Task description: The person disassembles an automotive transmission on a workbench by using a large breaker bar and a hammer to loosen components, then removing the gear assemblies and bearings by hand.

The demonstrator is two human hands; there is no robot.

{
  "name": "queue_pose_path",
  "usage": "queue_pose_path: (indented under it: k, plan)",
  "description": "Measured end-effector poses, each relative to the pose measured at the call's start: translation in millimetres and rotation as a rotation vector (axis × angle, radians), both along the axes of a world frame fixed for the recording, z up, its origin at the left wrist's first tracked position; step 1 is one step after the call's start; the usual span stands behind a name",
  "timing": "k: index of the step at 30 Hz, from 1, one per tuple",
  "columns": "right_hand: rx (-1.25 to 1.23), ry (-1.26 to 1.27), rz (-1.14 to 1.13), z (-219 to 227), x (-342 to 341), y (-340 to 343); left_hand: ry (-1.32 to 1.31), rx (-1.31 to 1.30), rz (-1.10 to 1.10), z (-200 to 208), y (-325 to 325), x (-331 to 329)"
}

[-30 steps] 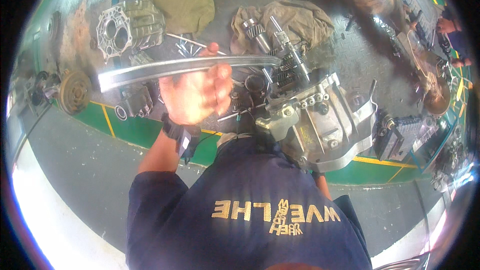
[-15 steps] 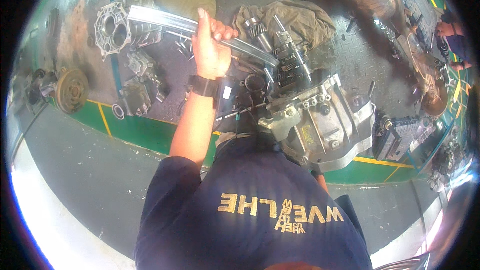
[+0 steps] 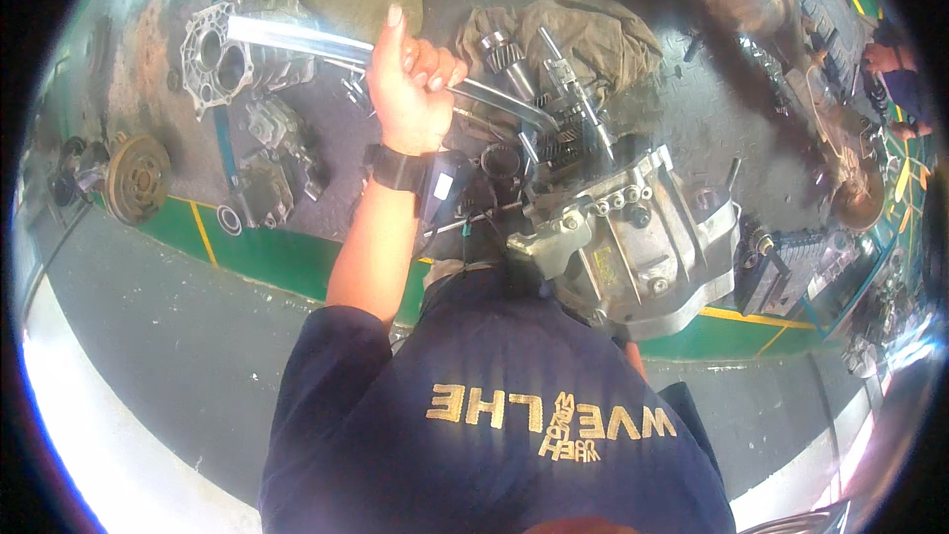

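My left hand (image 3: 413, 89) is closed around a long shiny metal bar (image 3: 297, 40), thumb pointing up along it. One end of the bar reaches toward an open metal housing (image 3: 210, 57) at the far left. Its narrower, bent end meets the cluster of gears and shafts (image 3: 578, 124) beside a large gearbox casing (image 3: 643, 247); whether it touches them I cannot tell. That casing sits right of my body. Only a sliver of my right forearm (image 3: 636, 358) shows under its near edge, and my right hand is hidden.
A gear shaft (image 3: 506, 59) lies by a crumpled brown cloth (image 3: 593, 35). Metal parts (image 3: 267, 188) and a round rusty disc (image 3: 136, 178) are on the left. A finned metal block (image 3: 791, 267) stands right of the casing. Another person's hands (image 3: 880, 59) are at the far right.
My left hand and the bar's outer end have shifted slightly to the left. The bar's bent end stays by the gears, and the casing has barely moved.
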State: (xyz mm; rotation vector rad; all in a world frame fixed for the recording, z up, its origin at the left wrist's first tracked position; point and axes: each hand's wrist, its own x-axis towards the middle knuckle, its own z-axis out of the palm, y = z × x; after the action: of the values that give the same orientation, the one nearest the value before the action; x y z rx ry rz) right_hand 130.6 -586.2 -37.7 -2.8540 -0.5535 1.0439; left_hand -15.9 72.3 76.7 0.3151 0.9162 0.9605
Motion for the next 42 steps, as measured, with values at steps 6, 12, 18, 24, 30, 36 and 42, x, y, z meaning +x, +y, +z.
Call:
queue_pose_path:
  k: [6,12,18,24,30,36,42]
  plan:
    - [0.002,0.001,0.011,-1.2,2.3,0.1,-0.028,-0.056,0.123,-6.1,7.7,-5.8]
    - [-0.002,-0.006,0.012,-0.9,0.7,0.7,-0.116,-0.037,0.100,0.9,-2.5,3.7]
    - [0.002,-0.010,0.014,-2.0,1.0,-0.8,0.021,0.055,0.180,29.9,-33.3,14.5]
    - [0.015,-0.008,0.038,-8.3,7.6,4.3,0.513,0.451,0.091,29.3,-57.0,53.2]
    - [0.012,-0.020,0.039,-3.9,6.1,-1.6,0.141,0.333,0.065,18.1,-48.6,19.3]
    - [0.019,-0.023,0.069,-7.9,12.8,5.1,0.014,0.251,0.072,13.8,-39.5,-1.9]
    - [0.013,-0.044,0.081,-6.7,10.5,3.9,-0.046,0.323,0.133,-5.7,-72.9,-20.1]
